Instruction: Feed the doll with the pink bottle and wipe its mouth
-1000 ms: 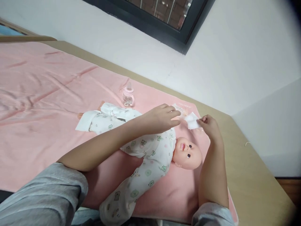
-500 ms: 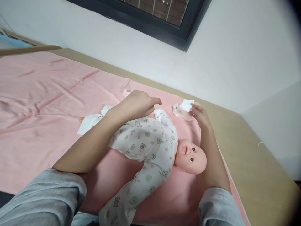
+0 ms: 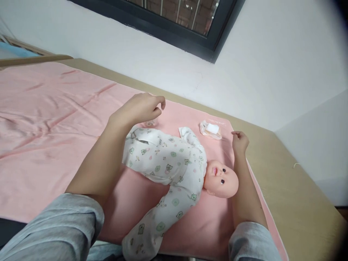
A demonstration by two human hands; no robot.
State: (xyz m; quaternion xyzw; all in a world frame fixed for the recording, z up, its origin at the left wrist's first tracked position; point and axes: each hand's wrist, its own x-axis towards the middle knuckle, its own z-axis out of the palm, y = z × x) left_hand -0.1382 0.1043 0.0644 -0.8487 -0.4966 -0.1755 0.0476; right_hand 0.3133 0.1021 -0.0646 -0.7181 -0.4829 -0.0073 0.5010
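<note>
My left hand (image 3: 148, 107) hovers over the doll's lower body, its fingers loosely curled and the thumb apart from them; it holds nothing. Just below the hand, a small clear item with a pinkish rim (image 3: 150, 122) is partly covered. The baby doll (image 3: 221, 179) lies on its back in a white printed top (image 3: 163, 159), head to the right; my left arm hides its legs. Past the doll's head, my right hand (image 3: 240, 142) is empty, index finger out and the others bent. Left of that hand, a folded white pad (image 3: 212, 128) rests on a crumpled clear wrapper (image 3: 203, 127).
A pink cloth (image 3: 62, 119) with creases covers most of the wooden-coloured table (image 3: 293, 188). Behind it stands a white wall (image 3: 174, 69) with a dark-framed window (image 3: 201, 49). At far left is a wooden rail (image 3: 40, 58).
My right hand has let go of the white pad and drawn back to the right; the pad now lies folded on the wrapper. My left hand has moved left, over the clear item.
</note>
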